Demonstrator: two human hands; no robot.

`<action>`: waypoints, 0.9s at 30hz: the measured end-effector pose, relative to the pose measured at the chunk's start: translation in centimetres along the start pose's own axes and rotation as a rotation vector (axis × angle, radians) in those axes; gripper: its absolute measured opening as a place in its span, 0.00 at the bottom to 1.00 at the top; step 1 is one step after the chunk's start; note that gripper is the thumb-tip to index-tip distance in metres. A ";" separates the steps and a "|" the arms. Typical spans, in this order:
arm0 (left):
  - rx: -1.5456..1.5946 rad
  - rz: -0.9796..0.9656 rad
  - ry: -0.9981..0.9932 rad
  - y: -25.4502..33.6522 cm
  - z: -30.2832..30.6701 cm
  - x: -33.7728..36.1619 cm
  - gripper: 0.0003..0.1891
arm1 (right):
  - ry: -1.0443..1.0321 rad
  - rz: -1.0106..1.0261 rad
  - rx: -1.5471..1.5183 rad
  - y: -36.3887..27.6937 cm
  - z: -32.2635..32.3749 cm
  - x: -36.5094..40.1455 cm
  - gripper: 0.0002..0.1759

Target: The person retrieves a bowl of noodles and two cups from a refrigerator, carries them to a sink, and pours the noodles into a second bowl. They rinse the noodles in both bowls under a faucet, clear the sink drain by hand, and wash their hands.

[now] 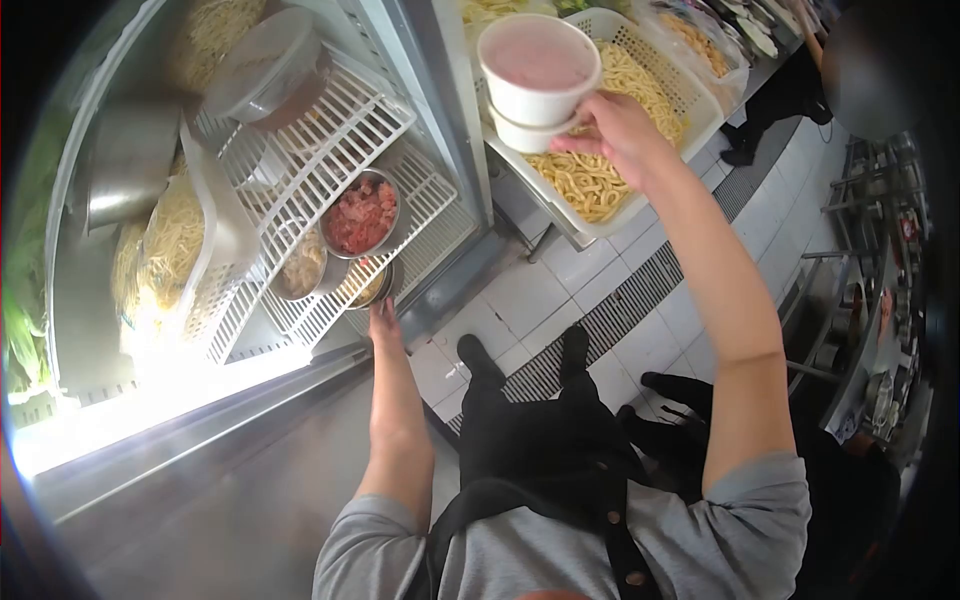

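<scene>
My right hand [620, 135] is closed on two stacked white tubs [540, 75], held above a white perforated basket [700, 110] of thick noodles [590, 185]. Pink contents show through the lid of the upper tub. Inside the open fridge, my left hand [383, 318] touches the near edge of a round metal bowl [372, 284] on a low rack; its fingers are mostly hidden. Just beyond stands a metal bowl of raw red meat [362, 212], and beside it a bowl with pale food [302, 268].
White wire shelves [330, 120] carry a clear lidded container [265, 70]. Bagged noodles [172, 240] and a metal pot [130, 165] stand at the left. A floor drain [640, 285] crosses the tiles. People in dark clothes are at the lower right and upper right, near metal racks [850, 330].
</scene>
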State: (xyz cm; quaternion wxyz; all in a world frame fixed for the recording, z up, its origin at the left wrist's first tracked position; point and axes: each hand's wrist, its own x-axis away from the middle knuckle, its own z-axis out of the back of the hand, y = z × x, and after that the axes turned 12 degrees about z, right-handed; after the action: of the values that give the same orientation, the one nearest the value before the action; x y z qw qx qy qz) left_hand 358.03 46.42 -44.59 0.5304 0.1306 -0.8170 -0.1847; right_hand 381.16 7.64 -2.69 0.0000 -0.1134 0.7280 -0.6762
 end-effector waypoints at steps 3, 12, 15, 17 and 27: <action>-0.023 0.082 -0.008 1.0 0.5 0.1 0.23 | -0.003 0.001 -0.010 2.3 -1.0 -4.5 0.19; -0.048 0.054 -0.058 6.1 -0.2 3.0 0.39 | 0.065 0.141 0.249 3.3 -1.9 -3.2 0.25; -0.133 -0.019 -0.147 7.4 0.4 0.6 0.39 | 0.338 0.759 0.400 5.5 -3.3 3.2 0.11; -0.281 -0.090 -0.226 8.9 0.0 -0.4 0.39 | 0.173 1.106 0.100 10.9 -7.4 7.2 0.08; -0.312 -0.120 -0.421 14.3 0.7 -6.6 0.37 | -0.286 0.036 0.272 41.2 -25.4 1.0 0.34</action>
State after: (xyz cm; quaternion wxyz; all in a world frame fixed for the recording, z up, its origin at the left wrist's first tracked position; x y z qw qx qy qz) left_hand 359.83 62.05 -43.92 0.3504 0.0542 -0.8618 -0.3629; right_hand 369.48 34.92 -40.91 0.1310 -0.1941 0.6244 -0.7452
